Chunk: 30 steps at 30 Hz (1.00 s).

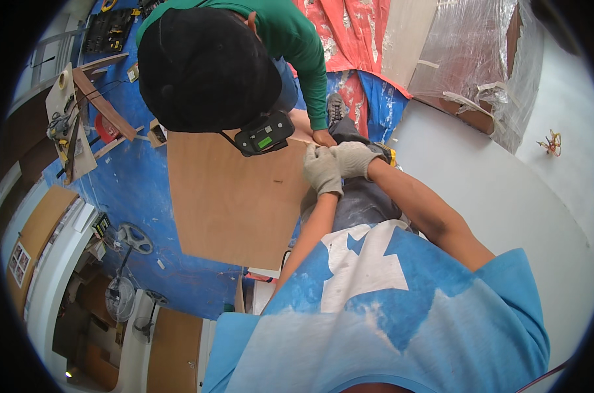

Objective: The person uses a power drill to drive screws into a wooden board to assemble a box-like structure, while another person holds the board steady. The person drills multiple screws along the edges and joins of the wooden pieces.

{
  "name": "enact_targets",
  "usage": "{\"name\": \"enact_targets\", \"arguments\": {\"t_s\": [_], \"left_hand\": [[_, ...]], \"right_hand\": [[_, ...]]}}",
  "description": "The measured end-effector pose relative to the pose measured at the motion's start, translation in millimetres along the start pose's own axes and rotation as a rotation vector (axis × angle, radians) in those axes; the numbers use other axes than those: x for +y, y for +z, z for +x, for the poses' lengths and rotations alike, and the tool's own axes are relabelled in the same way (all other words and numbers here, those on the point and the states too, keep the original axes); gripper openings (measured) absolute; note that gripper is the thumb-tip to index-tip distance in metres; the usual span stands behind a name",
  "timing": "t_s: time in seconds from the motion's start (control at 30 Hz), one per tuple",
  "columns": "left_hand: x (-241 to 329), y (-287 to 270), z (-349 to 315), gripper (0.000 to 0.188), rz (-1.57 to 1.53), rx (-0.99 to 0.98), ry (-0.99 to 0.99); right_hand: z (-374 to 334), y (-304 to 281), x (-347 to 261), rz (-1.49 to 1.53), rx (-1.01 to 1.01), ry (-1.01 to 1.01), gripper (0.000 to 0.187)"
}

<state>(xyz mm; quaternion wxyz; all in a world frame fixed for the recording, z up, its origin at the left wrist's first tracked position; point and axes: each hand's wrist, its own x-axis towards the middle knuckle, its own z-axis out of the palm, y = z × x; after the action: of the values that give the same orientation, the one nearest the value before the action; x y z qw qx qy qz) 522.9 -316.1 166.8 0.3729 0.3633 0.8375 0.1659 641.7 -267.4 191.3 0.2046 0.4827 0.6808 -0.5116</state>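
Observation:
A light brown plywood panel (231, 196) lies in front of me, with a small dark piece (278, 181) on its face. At its right edge my left hand (323, 171), in a pale knit work glove, is closed with the fingers curled. Against it presses my right hand (354, 160), gloved alike and also closed. Whatever the two hands grip is hidden by the gloves. Just beyond them, a co-worker's bare hand (324, 137) rests by the panel's far right corner. Below my right wrist a yellow and black object (393, 157) shows in part.
The co-worker, in a black cap (205, 72) and green sleeve (306, 49), leans over the panel's far side. Blue sheeting (126, 196) covers the floor. Wood strips (103, 105) and tools lie left, near a standing fan (120, 298). Plastic-wrapped furniture (470, 59) stands far right.

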Motion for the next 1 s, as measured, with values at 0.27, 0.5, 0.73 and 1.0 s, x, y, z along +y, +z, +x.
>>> {"name": "enact_targets", "arguments": {"t_s": [0.27, 0.5, 0.73, 1.0], "left_hand": [[-30.1, -11.7, -26.7, 0.039, -0.068, -0.014, 0.097], [-49.9, -27.2, 3.6, 0.040, -0.477, -0.152, -0.183], [-92.1, -73.5, 27.5, 0.044, -0.678, -0.421, -0.410], [-128.5, -42.2, 29.4, 0.030, -1.313, -0.392, -0.932]], "right_hand": [[-21.7, 53.3, -9.0, 0.151, 0.126, 0.010, 0.039], [-23.4, 48.9, -22.9, 0.139, 0.142, 0.117, 0.037], [-80.2, 41.5, 1.4, 0.114, 0.184, -0.052, 0.042], [-151.8, 46.2, -23.7, 0.120, 0.220, -0.185, 0.075]]}}
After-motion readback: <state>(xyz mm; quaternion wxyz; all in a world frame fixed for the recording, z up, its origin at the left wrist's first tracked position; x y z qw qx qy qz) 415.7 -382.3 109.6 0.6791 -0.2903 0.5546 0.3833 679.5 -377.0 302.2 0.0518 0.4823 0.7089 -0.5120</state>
